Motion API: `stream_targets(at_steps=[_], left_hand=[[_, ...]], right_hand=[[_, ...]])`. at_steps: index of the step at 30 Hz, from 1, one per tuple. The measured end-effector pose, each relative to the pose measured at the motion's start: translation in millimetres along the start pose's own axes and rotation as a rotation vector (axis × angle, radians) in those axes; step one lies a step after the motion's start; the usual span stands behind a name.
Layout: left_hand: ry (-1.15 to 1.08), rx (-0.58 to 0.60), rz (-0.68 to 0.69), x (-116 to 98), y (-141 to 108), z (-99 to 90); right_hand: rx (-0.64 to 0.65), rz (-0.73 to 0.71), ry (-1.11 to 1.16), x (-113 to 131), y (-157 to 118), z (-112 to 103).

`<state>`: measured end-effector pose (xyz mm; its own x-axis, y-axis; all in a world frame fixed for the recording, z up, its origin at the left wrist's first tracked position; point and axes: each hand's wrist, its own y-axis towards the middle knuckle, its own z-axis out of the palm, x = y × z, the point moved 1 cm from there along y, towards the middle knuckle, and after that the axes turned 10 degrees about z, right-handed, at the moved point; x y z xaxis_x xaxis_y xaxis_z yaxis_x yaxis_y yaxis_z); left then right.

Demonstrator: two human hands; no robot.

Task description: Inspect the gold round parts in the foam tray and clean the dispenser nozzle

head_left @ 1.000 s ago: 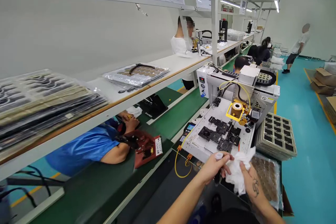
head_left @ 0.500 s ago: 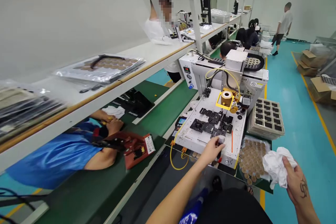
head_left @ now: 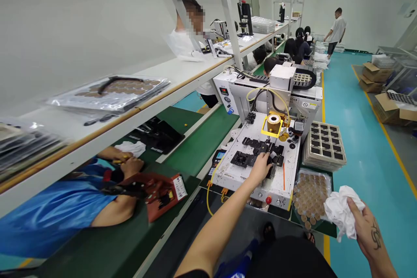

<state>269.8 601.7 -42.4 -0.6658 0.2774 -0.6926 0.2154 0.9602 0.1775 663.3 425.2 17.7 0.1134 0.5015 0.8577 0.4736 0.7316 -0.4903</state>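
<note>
My left hand (head_left: 260, 168) is over the black fixture (head_left: 250, 153) on the white bed of the machine (head_left: 224, 171). Its fingers are closed round a small pale piece too small to name. A crumpled white cloth (head_left: 342, 209) hangs from my right hand (head_left: 367, 226), pinched between thumb and fingers. Just above and behind the fixture is the machine's head with a yellow frame (head_left: 272, 127). An orange stick (head_left: 283, 177) lies on the bed, right of my left hand. Round brown discs (head_left: 309, 195) in a clear tray lie left of the cloth.
Stacked trays of black squares (head_left: 325, 143) stand right of the machine. A red button (head_left: 268, 200) is on its front edge. To the left runs a green conveyor (head_left: 202, 143) with a red fixture (head_left: 163, 195) beside a person in blue (head_left: 71, 200). A shelf (head_left: 130, 124) overhangs it.
My left hand has moved from the front edge of the bed up to the black fixture. My right hand still holds the cloth. The view has shifted slightly, and the distant standing person has changed posture.
</note>
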Motion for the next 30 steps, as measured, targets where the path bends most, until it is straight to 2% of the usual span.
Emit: stream_targets(at_steps=[3, 9, 12, 17, 19, 21, 25, 30], left_hand=[[0.06, 0.02, 0.027, 8, -2, 7.3], [0.142, -0.035, 0.067, 9, -14, 9.4], [0.153, -0.13, 0.104, 0, -13, -2.5], [0.147, -0.322, 0.209, -32, -2, -40.1], [0.15, -0.35, 0.255, -47, 5, -51.3], [0.162, -0.321, 0.303, -59, 12, -53.9], [0.245, -0.197, 0.323, -72, 27, -32.2], [0.469, -0.115, 0.173, -77, 53, 8.1]], right_hand=[[0.025, 0.11, 0.05, -3, 2, 2], [0.041, 0.107, 0.062, -7, 13, -1], [0.06, 0.141, 0.068, -8, 17, -2], [0.067, 0.1, 0.028, -5, 16, 0], [0.062, 0.083, 0.026, -3, 14, 3], [0.07, 0.051, 0.037, 0, 11, 6], [0.058, 0.005, 0.056, 7, 1, 14], [0.1, -0.015, 0.016, 10, -9, 18]])
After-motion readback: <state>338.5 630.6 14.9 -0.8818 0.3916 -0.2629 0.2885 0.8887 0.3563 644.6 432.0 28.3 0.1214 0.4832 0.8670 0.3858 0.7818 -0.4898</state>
